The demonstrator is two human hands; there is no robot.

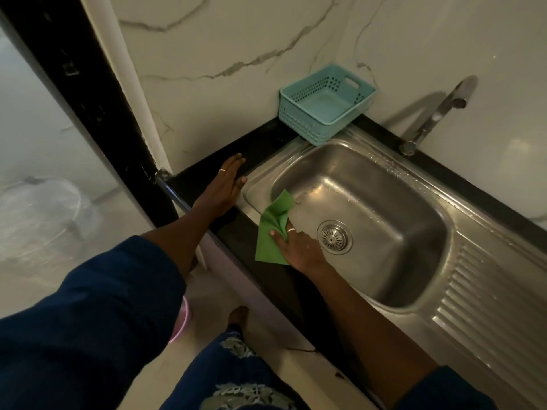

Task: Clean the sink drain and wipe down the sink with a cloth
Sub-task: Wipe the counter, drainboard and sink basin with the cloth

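A steel sink point(393, 208) is set in a black counter point(207, 170). Its round drain strainer point(335, 236) lies on the basin floor. My right hand point(299, 247) grips a green cloth point(270, 232) at the basin's near left wall, just left of the drain. The cloth hangs over the sink's front rim. My left hand point(225, 187) rests flat on the counter to the left of the sink, fingers straight, thumb at the sink's edge.
A teal perforated basket point(296, 113) stands on the counter at the back left corner of the sink. A steel tap point(435, 113) rises behind the basin by the marble wall. The ridged drainboard point(488, 291) runs to the right.
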